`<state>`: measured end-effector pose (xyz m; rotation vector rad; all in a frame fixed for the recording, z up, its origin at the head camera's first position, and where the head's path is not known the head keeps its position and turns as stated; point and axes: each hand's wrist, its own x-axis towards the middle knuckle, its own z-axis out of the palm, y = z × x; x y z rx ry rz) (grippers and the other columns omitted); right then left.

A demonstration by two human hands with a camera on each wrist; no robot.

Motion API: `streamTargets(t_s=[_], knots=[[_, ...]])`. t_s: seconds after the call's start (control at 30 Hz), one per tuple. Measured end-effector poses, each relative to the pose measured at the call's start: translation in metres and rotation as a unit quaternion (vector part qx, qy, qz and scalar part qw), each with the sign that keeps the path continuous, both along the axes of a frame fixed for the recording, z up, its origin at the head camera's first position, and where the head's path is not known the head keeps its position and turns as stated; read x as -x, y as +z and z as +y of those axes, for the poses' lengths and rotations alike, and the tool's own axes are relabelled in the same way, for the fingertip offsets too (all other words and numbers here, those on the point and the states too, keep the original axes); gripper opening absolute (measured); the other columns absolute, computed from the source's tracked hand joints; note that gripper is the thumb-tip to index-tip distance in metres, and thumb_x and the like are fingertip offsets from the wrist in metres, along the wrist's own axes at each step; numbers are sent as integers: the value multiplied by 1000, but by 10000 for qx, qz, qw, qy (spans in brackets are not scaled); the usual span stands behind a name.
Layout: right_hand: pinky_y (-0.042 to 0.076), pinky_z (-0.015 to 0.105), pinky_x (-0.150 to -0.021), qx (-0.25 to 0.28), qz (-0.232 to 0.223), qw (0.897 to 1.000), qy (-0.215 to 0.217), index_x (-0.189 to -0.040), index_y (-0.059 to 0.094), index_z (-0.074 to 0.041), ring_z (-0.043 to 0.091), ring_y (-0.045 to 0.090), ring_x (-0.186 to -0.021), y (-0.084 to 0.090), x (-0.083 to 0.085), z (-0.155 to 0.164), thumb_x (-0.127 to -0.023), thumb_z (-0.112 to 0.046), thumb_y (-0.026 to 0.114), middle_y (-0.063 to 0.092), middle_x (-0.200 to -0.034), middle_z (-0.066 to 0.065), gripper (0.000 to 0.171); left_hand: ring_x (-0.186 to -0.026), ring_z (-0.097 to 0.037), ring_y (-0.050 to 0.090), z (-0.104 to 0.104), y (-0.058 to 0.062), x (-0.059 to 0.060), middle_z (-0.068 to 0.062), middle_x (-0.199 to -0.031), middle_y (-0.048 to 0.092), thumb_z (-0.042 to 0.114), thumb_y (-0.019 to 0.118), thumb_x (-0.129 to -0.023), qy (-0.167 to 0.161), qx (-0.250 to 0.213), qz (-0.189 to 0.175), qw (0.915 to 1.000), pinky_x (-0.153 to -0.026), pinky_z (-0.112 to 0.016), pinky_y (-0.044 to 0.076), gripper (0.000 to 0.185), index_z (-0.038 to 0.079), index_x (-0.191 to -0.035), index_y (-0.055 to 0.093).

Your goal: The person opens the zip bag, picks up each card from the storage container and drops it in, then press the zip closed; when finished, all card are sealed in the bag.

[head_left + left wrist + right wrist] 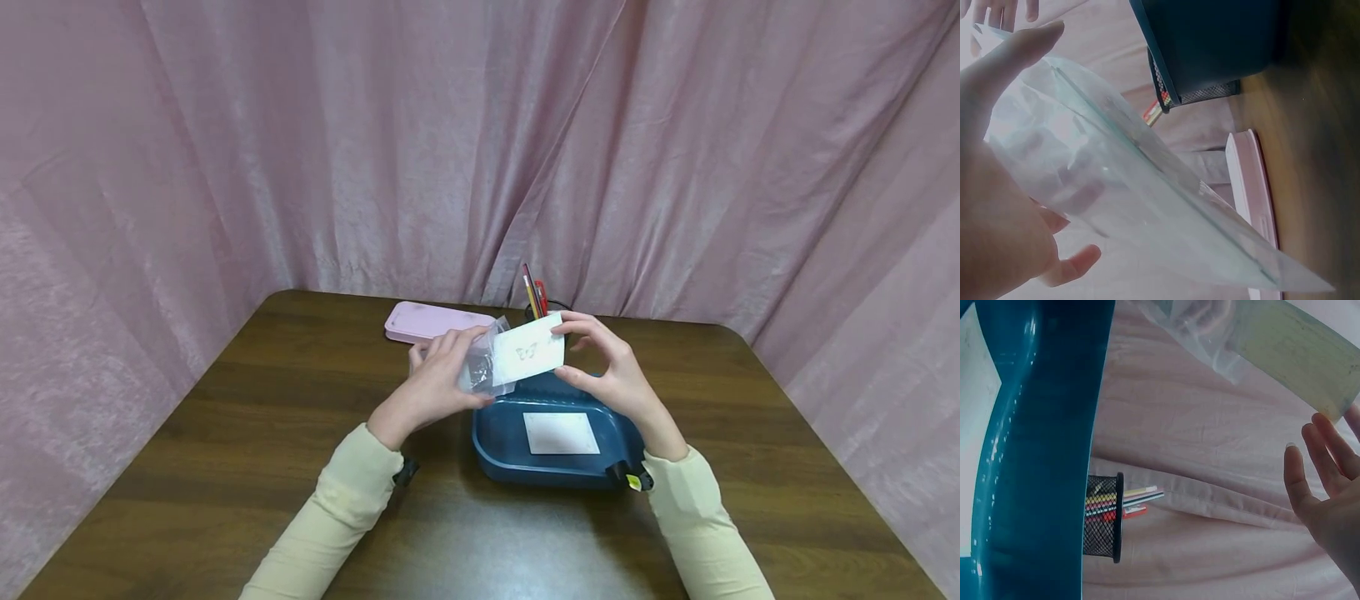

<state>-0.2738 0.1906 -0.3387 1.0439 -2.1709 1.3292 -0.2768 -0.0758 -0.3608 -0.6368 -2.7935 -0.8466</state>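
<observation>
Over tray (495, 433): left hand (435, 387) gripping bag (483, 362), right hand (611, 371) pinching card (528, 350) at bag's mouth.

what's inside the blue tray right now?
One white card lies flat on the floor of the blue tray. The tray's far end is covered by the left hand, the right hand and the white card and clear bag they hold.

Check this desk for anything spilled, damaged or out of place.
Nothing stands out. Both hands hold a clear plastic bag and a white card above the blue tray; the pink case lies flat and the pen cup is upright behind them.
</observation>
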Motion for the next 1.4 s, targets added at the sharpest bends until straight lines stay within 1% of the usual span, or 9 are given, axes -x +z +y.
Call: streamTargets(t_s=[0.13, 0.27, 0.53, 0.8, 0.93, 1.07, 1.17, 1.27, 1.4], knots=[[45, 18, -87, -133, -209, 9997, 47, -121, 60, -1, -3, 47, -123, 0, -1, 0, -75, 8, 74, 52, -138, 21, 49, -122, -26, 43, 2, 1, -1, -5, -131, 49, 38, 87, -67, -131, -106, 83, 9998, -102, -57, 18, 98, 28, -147, 31], [44, 16, -88, -319, -352, 9987, 199, -124, 58, -3, -3, 46, -124, 0, -2, 1, -78, 5, 74, 50, -141, 20, 49, -122, -26, 43, 4, 3, -3, -5, -133, 48, 39, 87, -67, -266, -136, 231, 9993, -101, -57, 19, 98, 25, -147, 31], [46, 20, -91, -711, -328, 9947, 667, -129, 56, -4, 0, 45, -127, -1, -1, 0, -80, 1, 74, 50, -142, 19, 52, -122, -26, 43, 5, 4, -7, -6, -135, 47, 39, 88, -66, -380, -112, 347, 9986, -100, -57, 21, 101, 22, -148, 31], [45, 22, -90, -936, -237, 9930, 686, -127, 58, -6, 4, 47, -123, 1, -2, -1, -78, -1, 76, 50, -141, 17, 52, -121, -25, 43, 3, 3, -8, -6, -135, 47, 40, 88, -66, -407, -108, 307, 9986, -101, -57, 20, 101, 22, -147, 30], [46, 24, -91, -1103, -371, 9903, 760, -128, 57, -8, 6, 46, -125, 2, -2, -5, -80, -3, 75, 48, -144, 15, 52, -121, -26, 44, 1, 3, -9, -6, -134, 48, 40, 89, -65, -421, -60, 359, 9985, -101, -57, 20, 102, 21, -147, 32], [47, 34, -97, -1504, -528, 9847, 709, -130, 57, -12, 15, 44, -130, 0, -3, -9, -83, -10, 74, 47, -146, 11, 50, -122, -27, 44, 1, 2, -9, -7, -134, 48, 39, 89, -64, -434, -10, 395, 9983, -100, -57, 21, 102, 22, -146, 33], [44, 44, -104, -1854, -576, 9788, 659, -135, 54, -16, 22, 41, -136, 1, -5, -12, -86, -17, 73, 45, -148, 8, 52, -122, -27, 44, 2, 1, -9, -6, -134, 48, 39, 89, -64, -483, -29, 362, 9982, -100, -58, 21, 101, 23, -146, 33], [42, 49, -105, -2006, -586, 9756, 674, -140, 50, -17, 24, 39, -139, 3, -6, -13, -87, -20, 72, 43, -151, 7, 58, -122, -28, 44, 2, 1, -7, -6, -133, 48, 38, 89, -64, -529, -71, 359, 9979, -100, -59, 21, 101, 24, -146, 33], [47, 39, -102, -1968, -584, 9769, 587, -143, 46, -16, 21, 42, -135, 8, -7, -9, -87, -17, 72, 42, -151, 6, 62, -121, -27, 44, 1, 1, -6, -6, -131, 49, 37, 89, -63, -515, -112, 377, 9979, -101, -59, 21, 101, 24, -146, 32]])
